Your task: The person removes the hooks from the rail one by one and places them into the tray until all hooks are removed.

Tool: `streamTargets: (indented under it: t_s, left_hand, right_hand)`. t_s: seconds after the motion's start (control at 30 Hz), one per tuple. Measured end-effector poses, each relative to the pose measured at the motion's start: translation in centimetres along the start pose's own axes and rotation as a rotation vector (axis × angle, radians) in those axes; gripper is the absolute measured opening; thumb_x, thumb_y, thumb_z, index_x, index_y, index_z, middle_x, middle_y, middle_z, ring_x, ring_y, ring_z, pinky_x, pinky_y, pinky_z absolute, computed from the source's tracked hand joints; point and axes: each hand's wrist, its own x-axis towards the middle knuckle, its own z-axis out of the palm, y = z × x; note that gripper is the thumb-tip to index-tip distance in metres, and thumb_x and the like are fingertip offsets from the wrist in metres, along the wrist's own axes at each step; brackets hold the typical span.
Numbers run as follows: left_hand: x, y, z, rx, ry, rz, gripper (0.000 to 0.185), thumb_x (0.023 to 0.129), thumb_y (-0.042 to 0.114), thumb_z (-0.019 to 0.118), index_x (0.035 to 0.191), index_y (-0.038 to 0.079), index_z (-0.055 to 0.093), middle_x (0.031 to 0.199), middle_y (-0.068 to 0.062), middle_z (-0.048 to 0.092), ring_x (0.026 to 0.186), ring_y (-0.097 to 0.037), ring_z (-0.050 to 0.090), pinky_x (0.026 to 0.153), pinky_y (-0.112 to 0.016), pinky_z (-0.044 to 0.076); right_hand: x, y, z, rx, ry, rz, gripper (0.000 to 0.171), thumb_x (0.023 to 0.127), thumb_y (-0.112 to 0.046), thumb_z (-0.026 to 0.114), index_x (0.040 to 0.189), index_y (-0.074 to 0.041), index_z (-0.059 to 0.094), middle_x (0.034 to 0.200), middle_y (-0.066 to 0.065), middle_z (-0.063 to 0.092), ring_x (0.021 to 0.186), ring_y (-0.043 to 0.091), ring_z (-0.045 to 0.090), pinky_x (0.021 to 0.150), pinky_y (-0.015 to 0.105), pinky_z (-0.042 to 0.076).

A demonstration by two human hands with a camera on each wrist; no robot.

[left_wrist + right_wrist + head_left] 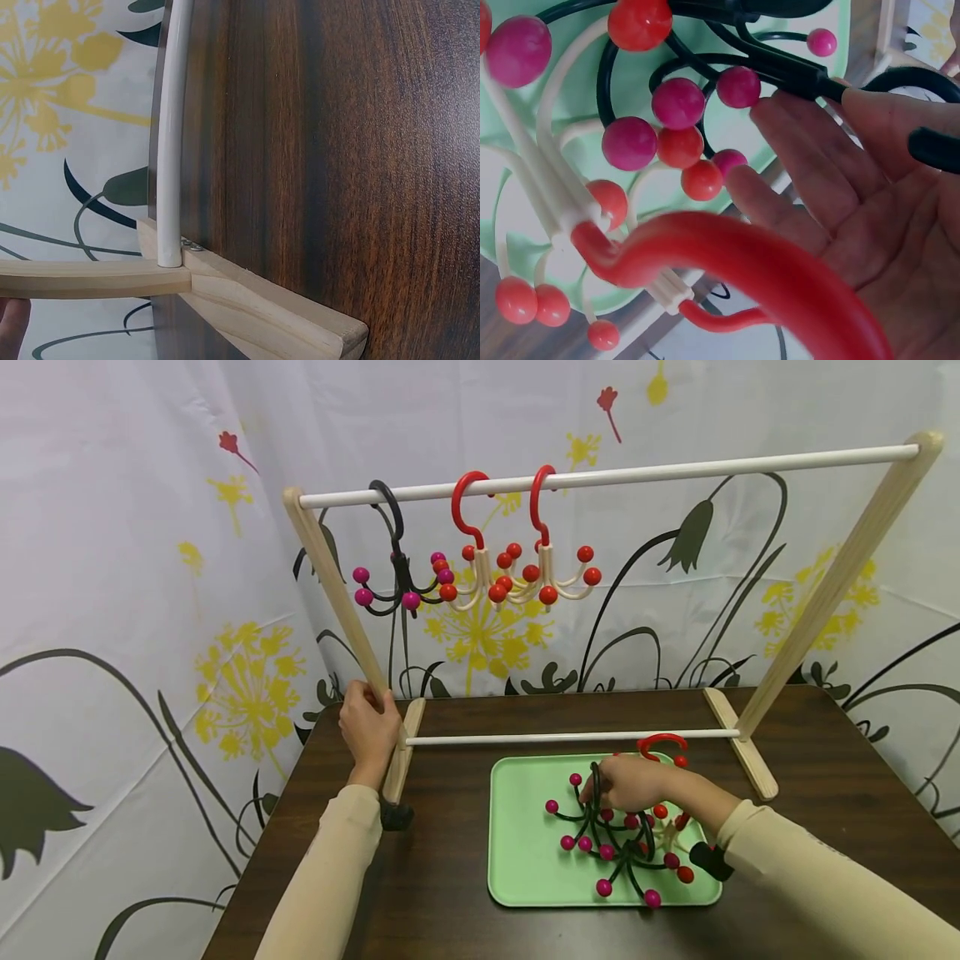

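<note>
My left hand (369, 727) grips the left post (330, 572) of a wooden rack, low down near its foot; only a fingertip shows in the left wrist view. Over the green tray (517, 835), my right hand (633, 782) pinches the stem of a black multi-arm hook hanger (596, 785) between thumb and fingers. Magenta balls tip its curved arms. Another black hanger (630, 852) lies just in front on the tray. Cream hangers with red hooks (727, 247) and red balls lie beside the hand, partly hidden by it in the head view.
On the rack's white top rail (697, 466) hang one black hanger (401, 572) and two red-hooked cream hangers (546, 564), toward the left. A lower white rail (540, 738) runs behind the tray. The right foot (742, 745) stands on the dark wooden table (442, 868), before a flower-patterned curtain.
</note>
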Motion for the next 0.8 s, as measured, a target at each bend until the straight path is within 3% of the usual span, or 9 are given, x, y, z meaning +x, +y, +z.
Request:
streamTargets:
  t_s: [0.23, 0.43, 0.57, 0.67, 0.8]
  left_hand:
    - [0.0, -0.1, 0.1, 0.006, 0.013, 0.010, 0.020, 0.085, 0.011, 0.071, 0.090, 0.000, 0.056, 0.082, -0.016, 0.058, 0.072, -0.039, 0.058, 0.069, -0.054, 0.043]
    - [0.0, -0.3, 0.2, 0.007, 0.012, 0.013, 0.020, 0.085, 0.012, 0.071, 0.090, 0.000, 0.056, 0.081, -0.016, 0.058, 0.072, -0.038, 0.058, 0.069, -0.054, 0.043]
    - [0.0, -0.2, 0.1, 0.006, 0.006, 0.012, 0.021, 0.085, 0.013, 0.072, 0.091, 0.000, 0.056, 0.083, -0.016, 0.059, 0.073, -0.038, 0.058, 0.069, -0.053, 0.043]
    - [0.1, -0.2, 0.1, 0.009, 0.008, 0.008, 0.021, 0.084, 0.013, 0.071, 0.090, 0.000, 0.056, 0.082, -0.016, 0.058, 0.073, -0.038, 0.058, 0.069, -0.054, 0.043]
    - [0.1, -0.2, 0.1, 0.014, 0.004, 0.002, 0.021, 0.085, 0.013, 0.071, 0.091, 0.000, 0.056, 0.082, -0.016, 0.058, 0.073, -0.038, 0.058, 0.069, -0.053, 0.043]
  right_hand:
    - [-0.4, -0.3, -0.4, 0.006, -0.054, -0.035, 0.023, 0.090, 0.003, 0.055, 0.103, 0.004, 0.074, 0.108, 0.010, 0.072, 0.086, 0.012, 0.060, 0.068, 0.027, 0.043]
    - [-0.9, -0.3, -0.6, 0.009, -0.055, -0.005, 0.022, 0.094, -0.004, 0.056, 0.108, 0.002, 0.073, 0.112, 0.009, 0.071, 0.085, 0.009, 0.059, 0.070, 0.028, 0.044]
    - [-1.7, -0.4, -1.1, 0.013, -0.040, -0.014, 0.023, 0.096, -0.006, 0.055, 0.109, 0.001, 0.072, 0.087, 0.000, 0.070, 0.065, 0.005, 0.051, 0.065, 0.026, 0.043]
    - [-2.4, -0.7, -1.7, 0.036, -0.033, -0.030, 0.023, 0.095, -0.003, 0.052, 0.100, -0.001, 0.074, 0.068, -0.005, 0.054, 0.052, 0.007, 0.034, 0.056, 0.025, 0.035]
    - [-3.4, -1.3, -3.1, 0.084, -0.045, -0.059, 0.025, 0.093, 0.001, 0.051, 0.102, 0.000, 0.073, 0.084, 0.000, 0.067, 0.063, 0.008, 0.058, 0.059, 0.026, 0.040]
